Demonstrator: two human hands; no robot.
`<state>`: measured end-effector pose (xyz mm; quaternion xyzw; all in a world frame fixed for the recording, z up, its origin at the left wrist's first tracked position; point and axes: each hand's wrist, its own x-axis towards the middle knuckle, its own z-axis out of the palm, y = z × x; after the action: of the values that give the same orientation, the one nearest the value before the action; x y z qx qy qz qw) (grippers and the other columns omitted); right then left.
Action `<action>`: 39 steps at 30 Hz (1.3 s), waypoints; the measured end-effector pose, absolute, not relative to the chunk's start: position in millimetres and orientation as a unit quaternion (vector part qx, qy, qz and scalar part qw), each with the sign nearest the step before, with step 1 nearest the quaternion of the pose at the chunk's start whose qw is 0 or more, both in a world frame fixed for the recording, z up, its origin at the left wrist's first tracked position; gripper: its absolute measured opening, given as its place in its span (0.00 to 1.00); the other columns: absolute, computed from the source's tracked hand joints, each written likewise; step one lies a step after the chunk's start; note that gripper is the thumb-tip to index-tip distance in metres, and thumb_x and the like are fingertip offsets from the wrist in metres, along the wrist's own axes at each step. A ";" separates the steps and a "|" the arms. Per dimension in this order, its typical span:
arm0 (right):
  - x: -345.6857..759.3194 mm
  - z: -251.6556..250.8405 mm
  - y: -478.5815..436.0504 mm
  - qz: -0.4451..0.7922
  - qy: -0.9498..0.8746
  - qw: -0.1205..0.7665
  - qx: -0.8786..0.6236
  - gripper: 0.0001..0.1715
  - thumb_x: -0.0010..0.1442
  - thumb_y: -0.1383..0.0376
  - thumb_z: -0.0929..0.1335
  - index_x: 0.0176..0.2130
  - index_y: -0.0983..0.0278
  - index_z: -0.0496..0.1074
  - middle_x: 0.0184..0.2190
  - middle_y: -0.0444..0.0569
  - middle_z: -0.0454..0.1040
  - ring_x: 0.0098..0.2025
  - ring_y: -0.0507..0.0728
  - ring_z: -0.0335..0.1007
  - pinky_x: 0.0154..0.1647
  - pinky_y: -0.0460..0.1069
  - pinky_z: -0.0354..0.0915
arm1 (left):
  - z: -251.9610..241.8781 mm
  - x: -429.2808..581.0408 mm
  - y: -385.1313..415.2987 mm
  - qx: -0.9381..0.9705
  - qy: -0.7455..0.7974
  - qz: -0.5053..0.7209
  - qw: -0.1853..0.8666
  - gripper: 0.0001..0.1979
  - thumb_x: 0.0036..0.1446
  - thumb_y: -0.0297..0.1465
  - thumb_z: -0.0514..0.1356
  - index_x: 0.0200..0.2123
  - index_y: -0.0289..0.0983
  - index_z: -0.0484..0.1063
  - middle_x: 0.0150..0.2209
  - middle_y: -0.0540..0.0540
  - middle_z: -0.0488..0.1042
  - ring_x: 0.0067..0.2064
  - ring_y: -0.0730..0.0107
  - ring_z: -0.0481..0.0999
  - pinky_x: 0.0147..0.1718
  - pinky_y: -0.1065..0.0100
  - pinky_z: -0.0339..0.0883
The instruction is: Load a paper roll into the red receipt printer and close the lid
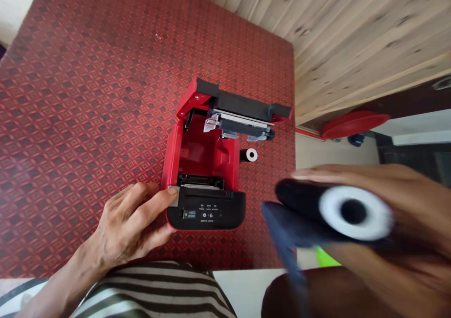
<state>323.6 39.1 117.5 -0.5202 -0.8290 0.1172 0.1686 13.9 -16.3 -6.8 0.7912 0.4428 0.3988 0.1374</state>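
A red and black receipt printer point(207, 210) sits on the table with its lid point(243, 104) raised, so its red inner bay point(200, 149) shows bare. My left hand point(127, 219) grips the printer's front left corner, index fingertip on a grey tab point(173, 197) and thumb low at the front. At the right, close to the camera, my right hand point(394, 261) is closed around a paper roll point(327, 200) with a dark outside and a white end around a black core. A dark blue loose strip point(285, 238) hangs from this roll. Motion blurs the right hand and roll.
Just right of the printer lies a smaller dark roll point(251, 155) with a white end. The table point(88, 97) has a red patterned cover and ends at a wooden plank wall point(334, 31). Beyond its right edge are a red round object point(354, 123) and something bright green point(327, 258).
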 end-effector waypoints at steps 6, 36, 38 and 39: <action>265.4 115.5 65.5 0.099 -0.882 0.129 -0.443 0.17 0.69 0.72 0.70 0.55 0.59 0.78 0.51 0.49 0.85 0.48 0.58 0.84 0.52 0.51 0.79 | -5.4 14.3 -16.4 0.790 0.444 0.398 0.140 0.30 0.70 0.35 0.62 0.71 0.37 0.60 0.45 0.41 0.78 0.41 0.66 0.79 0.38 0.68 0.76; 219.4 85.9 98.9 0.053 -0.892 -0.138 -0.428 0.11 0.65 0.76 0.69 0.43 0.62 0.77 0.40 0.48 0.82 0.39 0.62 0.79 0.30 0.55 0.59 | -2.0 14.6 -14.5 0.787 0.445 0.398 0.156 0.21 0.71 0.34 0.60 0.64 0.37 0.65 0.43 0.41 0.79 0.41 0.66 0.81 0.37 0.67 0.78; 220.3 86.0 98.8 0.059 -0.896 -0.130 -0.420 0.10 0.65 0.76 0.70 0.42 0.62 0.77 0.39 0.48 0.81 0.40 0.63 0.79 0.31 0.56 0.59 | -3.1 15.1 -14.1 0.786 0.442 0.403 0.156 0.20 0.71 0.35 0.60 0.63 0.36 0.67 0.44 0.41 0.79 0.41 0.65 0.81 0.37 0.67 0.78; 221.0 86.0 98.7 0.068 -0.897 -0.126 -0.418 0.10 0.65 0.76 0.70 0.42 0.62 0.77 0.40 0.47 0.82 0.40 0.63 0.80 0.32 0.56 0.60 | -3.7 15.4 -13.8 0.784 0.442 0.406 0.158 0.20 0.70 0.35 0.61 0.62 0.36 0.68 0.43 0.41 0.79 0.41 0.65 0.81 0.37 0.67 0.78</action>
<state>221.0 98.7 86.0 -0.4179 -0.8972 0.0679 -0.1256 15.4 -13.8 -3.7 0.7841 0.4424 0.4055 0.1580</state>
